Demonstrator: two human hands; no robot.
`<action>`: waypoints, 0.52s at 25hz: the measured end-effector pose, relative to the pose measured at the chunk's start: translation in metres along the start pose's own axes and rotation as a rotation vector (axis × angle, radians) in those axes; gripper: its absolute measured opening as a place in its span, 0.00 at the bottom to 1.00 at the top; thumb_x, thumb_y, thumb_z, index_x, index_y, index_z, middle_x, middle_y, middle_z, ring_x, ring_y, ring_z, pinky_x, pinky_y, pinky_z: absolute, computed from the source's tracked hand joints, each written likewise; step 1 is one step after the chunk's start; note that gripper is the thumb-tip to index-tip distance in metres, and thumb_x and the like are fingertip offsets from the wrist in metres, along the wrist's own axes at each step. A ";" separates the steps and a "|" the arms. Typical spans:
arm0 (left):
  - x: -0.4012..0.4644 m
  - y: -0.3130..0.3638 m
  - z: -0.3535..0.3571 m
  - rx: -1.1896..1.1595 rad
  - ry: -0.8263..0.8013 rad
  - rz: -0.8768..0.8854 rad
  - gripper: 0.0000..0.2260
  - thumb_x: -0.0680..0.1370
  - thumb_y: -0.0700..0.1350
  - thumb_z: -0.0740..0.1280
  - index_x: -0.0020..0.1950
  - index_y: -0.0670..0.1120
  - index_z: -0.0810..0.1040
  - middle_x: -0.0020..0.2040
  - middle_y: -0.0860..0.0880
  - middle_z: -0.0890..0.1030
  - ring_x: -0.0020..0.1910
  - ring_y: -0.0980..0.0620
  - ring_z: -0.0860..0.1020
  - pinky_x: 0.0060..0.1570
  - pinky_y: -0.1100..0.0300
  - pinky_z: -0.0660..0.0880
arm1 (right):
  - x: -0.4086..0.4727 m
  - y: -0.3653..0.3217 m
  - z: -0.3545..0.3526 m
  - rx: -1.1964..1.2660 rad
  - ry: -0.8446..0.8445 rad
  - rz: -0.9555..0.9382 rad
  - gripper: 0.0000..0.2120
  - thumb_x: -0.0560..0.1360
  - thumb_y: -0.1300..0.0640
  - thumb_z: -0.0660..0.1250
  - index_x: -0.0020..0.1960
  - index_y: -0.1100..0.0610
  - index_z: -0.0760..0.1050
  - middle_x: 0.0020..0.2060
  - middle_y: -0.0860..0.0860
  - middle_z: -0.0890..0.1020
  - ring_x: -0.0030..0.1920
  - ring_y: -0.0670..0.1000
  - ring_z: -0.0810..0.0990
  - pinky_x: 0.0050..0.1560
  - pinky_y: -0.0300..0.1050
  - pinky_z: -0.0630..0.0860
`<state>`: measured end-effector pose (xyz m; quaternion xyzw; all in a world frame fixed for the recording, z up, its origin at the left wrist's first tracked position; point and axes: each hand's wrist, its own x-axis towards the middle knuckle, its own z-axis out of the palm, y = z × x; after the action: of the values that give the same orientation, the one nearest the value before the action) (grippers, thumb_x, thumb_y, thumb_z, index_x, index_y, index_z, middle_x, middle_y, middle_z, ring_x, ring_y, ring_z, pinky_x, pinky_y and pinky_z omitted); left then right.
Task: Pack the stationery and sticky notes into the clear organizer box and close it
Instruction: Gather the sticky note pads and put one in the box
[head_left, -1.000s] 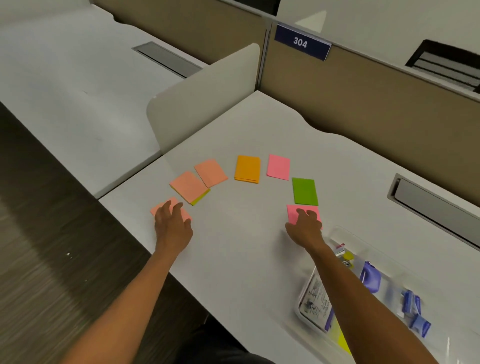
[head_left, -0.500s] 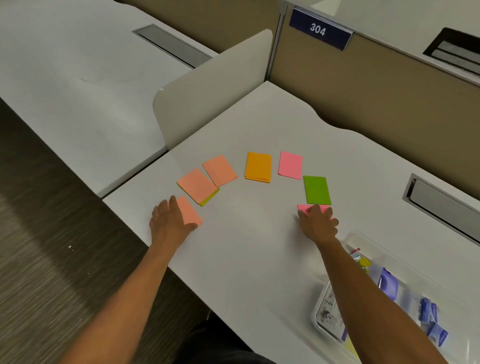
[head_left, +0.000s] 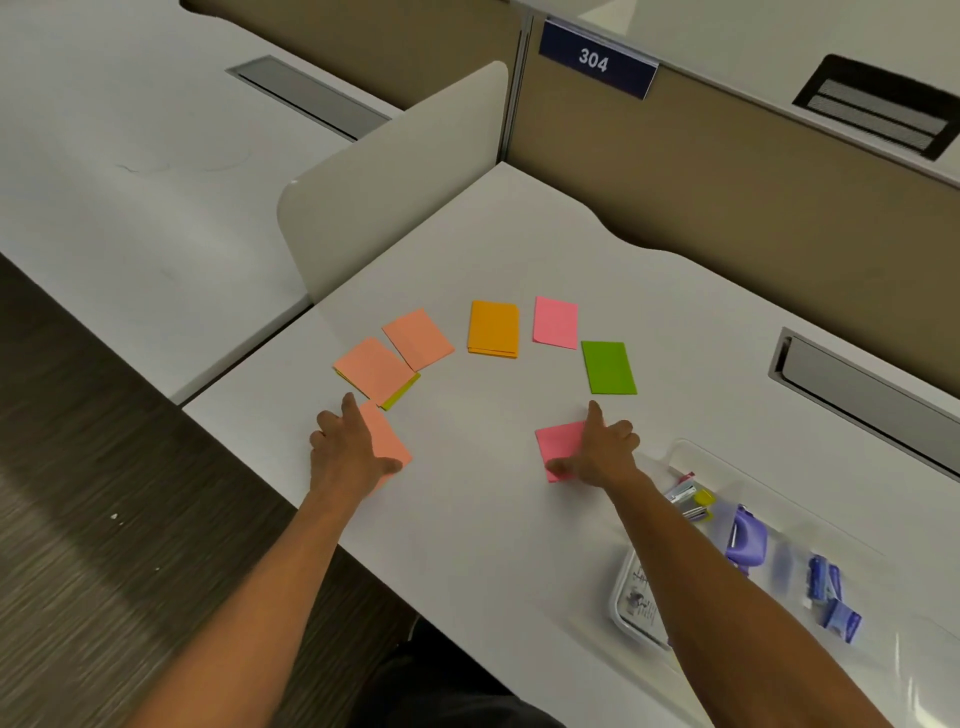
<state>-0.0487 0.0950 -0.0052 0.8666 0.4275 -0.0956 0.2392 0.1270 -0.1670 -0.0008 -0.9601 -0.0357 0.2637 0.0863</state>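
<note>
Sticky note pads lie in an arc on the white desk (head_left: 467, 519). My left hand (head_left: 348, 452) grips a salmon pad (head_left: 387, 441) at the arc's left end, thumb under its near edge. My right hand (head_left: 597, 452) holds a pink pad (head_left: 558, 441) by its near edge. Beyond them lie two salmon pads (head_left: 374, 366) (head_left: 418, 339), the nearer one over a yellow-green pad (head_left: 402, 392), then an orange pad (head_left: 493, 329), a pink pad (head_left: 556, 322) and a green pad (head_left: 609, 367). The clear organizer box (head_left: 691, 457) sits open at the right, holding a purple stapler (head_left: 745, 538), staple packs (head_left: 826, 577) and small clips (head_left: 691, 499).
A white divider panel (head_left: 395, 176) stands at the desk's far left. A tan partition wall (head_left: 727, 182) with a "304" sign (head_left: 595, 60) runs behind. A grey cable slot (head_left: 857, 395) is set in the desk at right. The desk's front edge drops to dark floor (head_left: 104, 493).
My right hand has slid the pink pad toward me and to the left, away from the green pad. My left hand has closed more on the salmon pad.
</note>
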 end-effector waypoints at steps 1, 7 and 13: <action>-0.005 0.003 0.002 -0.040 0.016 0.033 0.49 0.68 0.49 0.78 0.77 0.44 0.47 0.64 0.38 0.64 0.57 0.40 0.73 0.57 0.51 0.73 | -0.004 0.001 0.002 -0.031 -0.005 -0.020 0.56 0.61 0.41 0.79 0.76 0.51 0.48 0.64 0.63 0.65 0.66 0.65 0.64 0.63 0.58 0.68; -0.041 0.027 0.011 -0.421 0.047 0.139 0.38 0.74 0.32 0.69 0.76 0.49 0.51 0.64 0.41 0.63 0.50 0.43 0.76 0.49 0.53 0.75 | -0.039 0.006 0.020 -0.122 0.240 -0.188 0.39 0.69 0.49 0.73 0.73 0.54 0.57 0.58 0.58 0.77 0.59 0.61 0.71 0.57 0.53 0.70; -0.076 0.064 0.015 -0.713 0.016 0.159 0.25 0.76 0.38 0.70 0.70 0.48 0.64 0.61 0.41 0.76 0.56 0.46 0.76 0.47 0.57 0.71 | -0.075 0.021 0.020 0.061 0.283 -0.257 0.20 0.74 0.63 0.61 0.65 0.54 0.67 0.55 0.57 0.79 0.55 0.60 0.72 0.50 0.51 0.67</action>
<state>-0.0451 0.0014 0.0310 0.7600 0.3673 0.0851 0.5294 0.0531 -0.1929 0.0162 -0.9720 -0.1377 0.1138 0.1524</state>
